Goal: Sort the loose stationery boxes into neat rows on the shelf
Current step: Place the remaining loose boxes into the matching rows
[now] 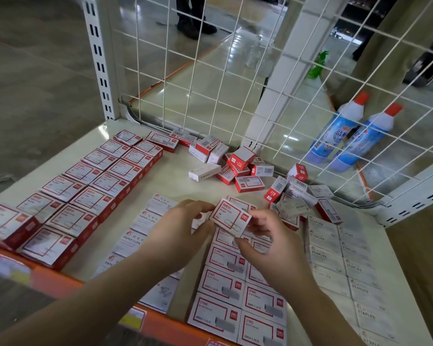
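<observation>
Stationery boxes lie across the white shelf (pixel 175 176) in two states: ordered rows near us and a loose heap farther back. Nearest, we see our left hand (pixel 178 228) and right hand (pixel 268 236) together holding one red-bordered paper-clip box (pixel 229 217), tilted, above the middle rows; the left fingers (pixel 198 207) pinch its left edge, while the right fingers (pixel 245 244) curl round its right and lower edges, so both hands are closed on the box and neither is spread. Beneath it lie the red-framed staple rows (pixel 235 295), flanked by a column of white paper-clip boxes (pixel 145 221) on the left and white staples boxes (pixel 335 258) on the right. We judge the chief risk to be misplacement: the held box carries the paper-clip label yet hovers over staple rows of similar red-and-white design, so it could be set in the wrong row. A second risk is that lowering it at a tilt nudges the close-set neighbours out of line. The box appears small, light and rigid, with a white face, a red frame and a red logo patch. Farther left, two long rows of red paper-clip boxes (pixel 85 193) run toward the back corner. Beyond the hands, the unsorted pile (pixel 245 166) lies jumbled against the wire mesh panel (pixel 210 71), some boxes on edge. Past the mesh stand two blue bottles with red caps (pixel 348 131).
</observation>
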### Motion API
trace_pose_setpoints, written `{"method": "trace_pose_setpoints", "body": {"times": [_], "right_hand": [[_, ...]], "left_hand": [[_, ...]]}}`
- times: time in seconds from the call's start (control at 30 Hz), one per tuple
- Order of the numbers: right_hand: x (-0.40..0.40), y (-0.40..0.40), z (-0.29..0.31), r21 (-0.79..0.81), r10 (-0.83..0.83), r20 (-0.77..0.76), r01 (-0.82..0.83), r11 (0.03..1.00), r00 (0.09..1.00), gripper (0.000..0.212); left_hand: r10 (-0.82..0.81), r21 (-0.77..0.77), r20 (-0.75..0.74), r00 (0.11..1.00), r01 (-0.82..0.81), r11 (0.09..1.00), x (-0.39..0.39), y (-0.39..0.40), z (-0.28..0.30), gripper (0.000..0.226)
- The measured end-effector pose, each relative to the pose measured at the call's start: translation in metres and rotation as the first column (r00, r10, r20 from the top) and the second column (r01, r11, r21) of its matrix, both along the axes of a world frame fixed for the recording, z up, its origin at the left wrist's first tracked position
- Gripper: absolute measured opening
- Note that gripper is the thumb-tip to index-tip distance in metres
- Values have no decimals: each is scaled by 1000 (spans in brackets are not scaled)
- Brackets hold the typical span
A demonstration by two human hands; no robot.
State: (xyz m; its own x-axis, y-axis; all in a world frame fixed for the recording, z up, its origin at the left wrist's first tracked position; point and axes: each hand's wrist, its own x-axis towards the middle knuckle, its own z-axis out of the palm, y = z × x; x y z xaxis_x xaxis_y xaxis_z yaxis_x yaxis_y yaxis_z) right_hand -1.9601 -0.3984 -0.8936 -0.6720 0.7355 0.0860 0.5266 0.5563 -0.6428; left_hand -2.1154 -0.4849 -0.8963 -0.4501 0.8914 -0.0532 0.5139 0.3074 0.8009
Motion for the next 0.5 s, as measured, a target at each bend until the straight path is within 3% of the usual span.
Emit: {"method": "trace_pose_setpoints", "body": {"times": [0.5], "right_hand": [[-42,-23,11,-47,51,9,-50,998,999,32]], "left_hand": [[118,-17,-377,919,-134,991,-44,-46,12,33]]}}
